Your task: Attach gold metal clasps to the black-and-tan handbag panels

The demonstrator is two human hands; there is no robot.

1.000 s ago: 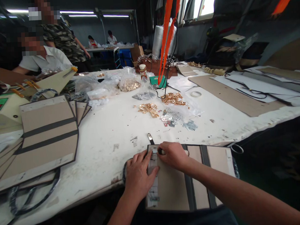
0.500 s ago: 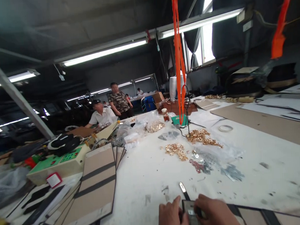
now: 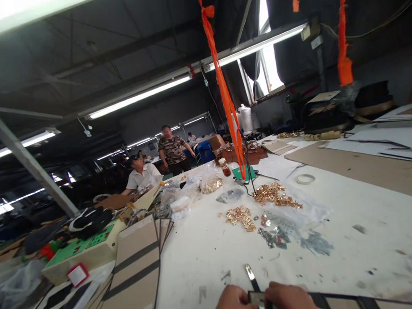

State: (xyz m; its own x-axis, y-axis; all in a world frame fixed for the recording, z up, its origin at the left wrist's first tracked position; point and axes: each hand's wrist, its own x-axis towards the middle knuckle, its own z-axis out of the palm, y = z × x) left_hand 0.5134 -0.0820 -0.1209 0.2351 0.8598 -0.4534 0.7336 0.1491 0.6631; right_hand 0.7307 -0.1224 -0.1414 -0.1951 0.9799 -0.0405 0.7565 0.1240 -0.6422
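L hand (image 3: pixel 234 302): fingers bent at the near L corner of panel. R hand (image 3: pixel 290 299): fingers curled over top edge just beside; hands close, apx. a corner's width apart. Both cut by frame bottom, so can't tell if clamped or only pressing. Panel = beige flat board w/ dark crosswise strips (image 3: pixel 337 304), low in view, mostly out of frame, under/between hands. Looks light, prob. stiff betw. strips, bendy at them; not slippery, I'd guess; corners may crease. Best hold: bound edges, clear of the black narrow strap w/ shiny metal tip (image 3: pixel 251 277) sticking out past top edge. Beyond, on white worktable (image 3: pixel 190 260): loose gold metal pcs (image 3: pixel 240 218); farther, clear plastic bag (image 3: pixel 210 185) w/ gold-coloured pcs inside; next to it, white-lidded small jar (image 3: pixel 225 169), reddish-brown contents, can't ID.
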